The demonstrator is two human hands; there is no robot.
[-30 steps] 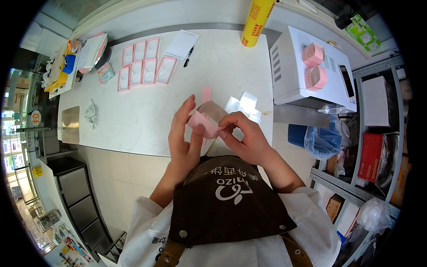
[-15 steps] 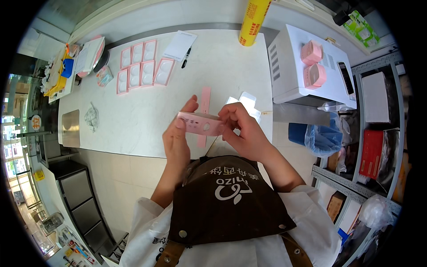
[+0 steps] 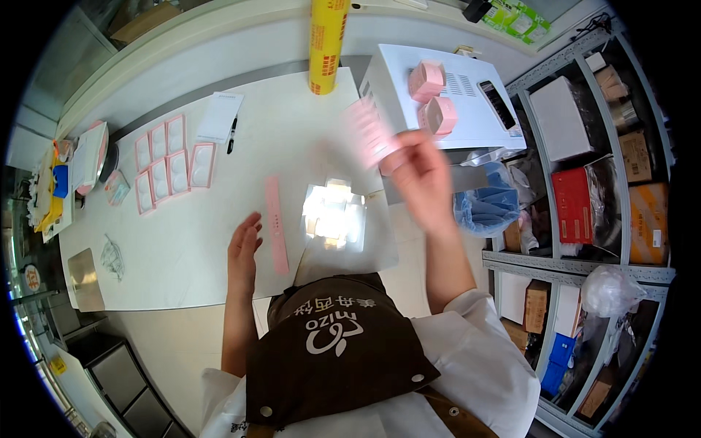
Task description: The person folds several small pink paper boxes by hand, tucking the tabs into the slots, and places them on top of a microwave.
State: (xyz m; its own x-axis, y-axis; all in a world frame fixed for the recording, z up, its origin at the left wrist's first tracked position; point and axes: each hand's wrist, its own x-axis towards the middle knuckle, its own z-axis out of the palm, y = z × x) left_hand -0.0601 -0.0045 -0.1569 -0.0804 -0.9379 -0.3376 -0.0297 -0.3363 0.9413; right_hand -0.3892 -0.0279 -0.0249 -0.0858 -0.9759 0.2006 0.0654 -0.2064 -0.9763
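My right hand (image 3: pixel 422 171) is raised at the table's right side, closed on a pink paper band (image 3: pixel 366 133). The band is smeared by motion and stands in front of the white microwave. Over the table's near edge hovers my left hand (image 3: pixel 244 244), holding nothing, its fingers loosely bent and apart. Just right of it lies a flat pink paper strip (image 3: pixel 274 226). Farther right, a glossy white cross-shaped card piece (image 3: pixel 334 215) reflects bright light. Two pink paper bands, one behind (image 3: pixel 426 80) and one in front (image 3: pixel 438 115), stand looped on the microwave top.
A white microwave (image 3: pixel 471 120) stands beyond the table's right end. Several pink-edged white trays (image 3: pixel 177 157) lie at left, near a paper sheet (image 3: pixel 219 117) and black pen (image 3: pixel 232 136). A yellow roll (image 3: pixel 326 47) stands at the back. A blue-lined bin (image 3: pixel 485 204) is below right.
My left hand has let go of the pink band. My right hand has carried it up and right toward the microwave. The view has turned right.
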